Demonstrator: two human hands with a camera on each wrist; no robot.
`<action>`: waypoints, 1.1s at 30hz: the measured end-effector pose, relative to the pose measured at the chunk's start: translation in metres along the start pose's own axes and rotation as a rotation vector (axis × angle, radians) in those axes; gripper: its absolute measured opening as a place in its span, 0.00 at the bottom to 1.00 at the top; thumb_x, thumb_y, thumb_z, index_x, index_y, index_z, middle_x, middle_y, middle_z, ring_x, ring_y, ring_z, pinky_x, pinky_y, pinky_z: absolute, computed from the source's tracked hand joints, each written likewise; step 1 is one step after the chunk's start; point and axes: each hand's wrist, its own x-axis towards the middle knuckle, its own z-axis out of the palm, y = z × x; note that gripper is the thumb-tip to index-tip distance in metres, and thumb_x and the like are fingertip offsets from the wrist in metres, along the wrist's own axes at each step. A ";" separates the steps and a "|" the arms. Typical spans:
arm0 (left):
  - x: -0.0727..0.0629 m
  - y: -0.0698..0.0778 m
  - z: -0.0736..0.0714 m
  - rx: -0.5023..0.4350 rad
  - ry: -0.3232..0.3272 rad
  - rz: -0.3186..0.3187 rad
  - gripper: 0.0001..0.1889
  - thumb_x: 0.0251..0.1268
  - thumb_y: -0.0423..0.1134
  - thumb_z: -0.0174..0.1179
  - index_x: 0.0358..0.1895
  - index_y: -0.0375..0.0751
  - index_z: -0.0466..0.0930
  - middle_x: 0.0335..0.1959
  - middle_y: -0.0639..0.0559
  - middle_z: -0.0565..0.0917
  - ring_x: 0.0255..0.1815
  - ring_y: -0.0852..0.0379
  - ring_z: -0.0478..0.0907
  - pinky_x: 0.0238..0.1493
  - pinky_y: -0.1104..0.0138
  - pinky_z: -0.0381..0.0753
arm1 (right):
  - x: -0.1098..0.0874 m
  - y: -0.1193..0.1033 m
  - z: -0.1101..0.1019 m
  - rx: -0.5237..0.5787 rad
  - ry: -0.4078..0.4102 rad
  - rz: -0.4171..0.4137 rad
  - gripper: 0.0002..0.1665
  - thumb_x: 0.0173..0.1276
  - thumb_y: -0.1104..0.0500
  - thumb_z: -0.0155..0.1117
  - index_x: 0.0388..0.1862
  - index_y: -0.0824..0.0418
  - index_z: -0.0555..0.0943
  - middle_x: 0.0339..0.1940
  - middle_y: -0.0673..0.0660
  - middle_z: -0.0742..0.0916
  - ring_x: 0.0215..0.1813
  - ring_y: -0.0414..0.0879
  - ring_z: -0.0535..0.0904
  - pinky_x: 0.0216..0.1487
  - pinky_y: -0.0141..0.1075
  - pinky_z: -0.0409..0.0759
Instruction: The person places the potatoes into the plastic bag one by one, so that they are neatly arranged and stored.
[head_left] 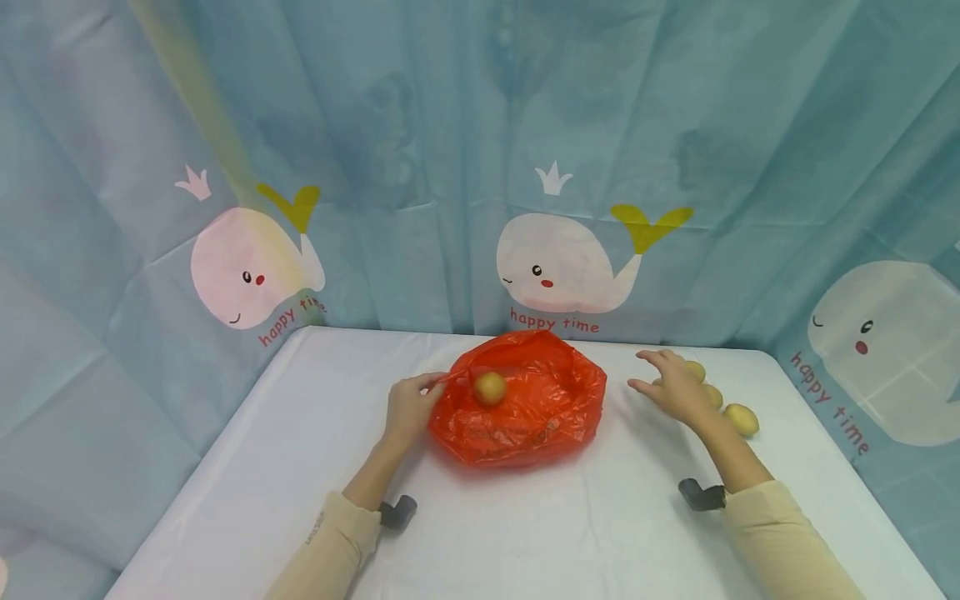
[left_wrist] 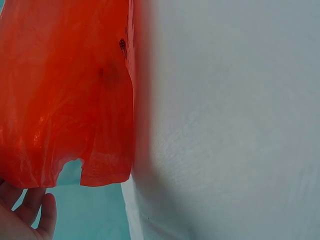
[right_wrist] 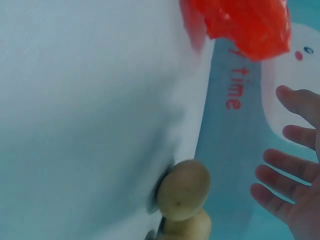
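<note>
A red plastic bag [head_left: 525, 429] lies spread with its mouth open around the middle of the table. One round brownish potato [head_left: 490, 388] shows at the left of the bag's mouth; whether it rests or is in the air I cannot tell. My left hand [head_left: 408, 408] pinches the bag's left edge; in the left wrist view its fingers [left_wrist: 47, 215] reach the red plastic [left_wrist: 65, 100]. To the right of the bag, my right hand [head_left: 675, 387] is spread and holds nothing. Several yellowish potatoes [head_left: 741, 420] lie beside and behind it, some partly hidden; the right wrist view shows a potato [right_wrist: 183, 190] below the fingers.
A white cloth covers the table [head_left: 510, 533]. Behind it hangs a blue curtain [head_left: 420, 167] printed with whales, close to the table's far edge. Dark wrist-worn devices [head_left: 701, 495] sit at both cuffs.
</note>
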 end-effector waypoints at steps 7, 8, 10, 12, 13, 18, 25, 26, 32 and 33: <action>0.000 0.000 0.000 0.000 0.002 -0.005 0.14 0.69 0.42 0.60 0.51 0.41 0.85 0.47 0.45 0.88 0.53 0.47 0.82 0.57 0.53 0.82 | -0.002 0.008 -0.003 -0.079 -0.046 0.093 0.35 0.66 0.46 0.64 0.65 0.64 0.71 0.59 0.71 0.77 0.54 0.64 0.79 0.48 0.60 0.81; 0.000 0.000 0.001 0.003 0.002 -0.004 0.14 0.69 0.42 0.59 0.51 0.41 0.85 0.47 0.45 0.88 0.53 0.47 0.82 0.57 0.53 0.82 | -0.002 0.010 -0.003 -0.087 -0.040 0.098 0.35 0.66 0.46 0.65 0.65 0.65 0.72 0.58 0.71 0.77 0.54 0.65 0.78 0.50 0.61 0.80; -0.001 -0.001 0.001 0.001 0.003 -0.007 0.14 0.69 0.42 0.59 0.51 0.41 0.86 0.47 0.46 0.88 0.53 0.48 0.82 0.57 0.53 0.82 | -0.003 0.014 -0.002 -0.097 -0.028 0.097 0.34 0.66 0.47 0.65 0.64 0.67 0.73 0.56 0.72 0.78 0.55 0.68 0.75 0.53 0.63 0.77; -0.001 -0.002 0.001 0.000 0.002 -0.006 0.14 0.69 0.42 0.59 0.51 0.42 0.86 0.46 0.46 0.88 0.53 0.48 0.82 0.57 0.53 0.82 | -0.005 0.017 0.000 -0.101 -0.014 0.092 0.33 0.66 0.49 0.64 0.62 0.69 0.73 0.54 0.74 0.79 0.56 0.70 0.74 0.55 0.64 0.74; -0.001 -0.002 0.001 0.000 0.002 -0.003 0.13 0.69 0.42 0.59 0.51 0.41 0.86 0.46 0.46 0.88 0.53 0.48 0.82 0.57 0.52 0.82 | -0.005 0.020 0.001 -0.103 -0.010 0.090 0.33 0.66 0.49 0.64 0.62 0.69 0.73 0.54 0.74 0.79 0.55 0.70 0.73 0.56 0.64 0.74; 0.000 -0.001 0.001 0.000 0.006 0.014 0.13 0.69 0.42 0.59 0.50 0.41 0.86 0.46 0.46 0.89 0.53 0.47 0.83 0.58 0.52 0.81 | -0.007 0.026 0.004 -0.102 -0.002 0.083 0.31 0.66 0.50 0.62 0.60 0.70 0.74 0.55 0.76 0.78 0.58 0.71 0.71 0.56 0.65 0.72; 0.001 -0.001 0.000 0.002 0.003 0.013 0.13 0.69 0.42 0.59 0.50 0.41 0.86 0.46 0.46 0.88 0.53 0.47 0.83 0.58 0.52 0.81 | -0.011 0.032 0.006 -0.090 0.039 0.079 0.28 0.67 0.55 0.57 0.58 0.75 0.74 0.56 0.78 0.76 0.59 0.71 0.71 0.60 0.63 0.72; 0.000 -0.002 0.001 0.003 0.003 0.015 0.13 0.69 0.42 0.59 0.50 0.41 0.86 0.46 0.46 0.88 0.53 0.47 0.83 0.58 0.52 0.81 | -0.011 0.033 0.007 -0.090 0.044 0.078 0.28 0.67 0.56 0.56 0.58 0.76 0.75 0.57 0.78 0.76 0.59 0.71 0.71 0.61 0.63 0.71; 0.000 -0.003 0.001 0.003 0.006 0.026 0.13 0.68 0.42 0.60 0.50 0.41 0.86 0.45 0.46 0.89 0.53 0.47 0.83 0.58 0.52 0.81 | -0.008 0.036 0.009 -0.104 0.014 0.101 0.29 0.67 0.55 0.55 0.57 0.77 0.75 0.56 0.78 0.77 0.58 0.71 0.72 0.58 0.63 0.73; 0.000 -0.003 0.001 0.003 0.007 0.027 0.13 0.68 0.42 0.60 0.50 0.41 0.86 0.45 0.46 0.89 0.53 0.47 0.83 0.58 0.51 0.81 | -0.008 0.036 0.009 -0.111 0.003 0.109 0.29 0.66 0.55 0.55 0.58 0.76 0.74 0.56 0.78 0.77 0.58 0.72 0.73 0.55 0.63 0.75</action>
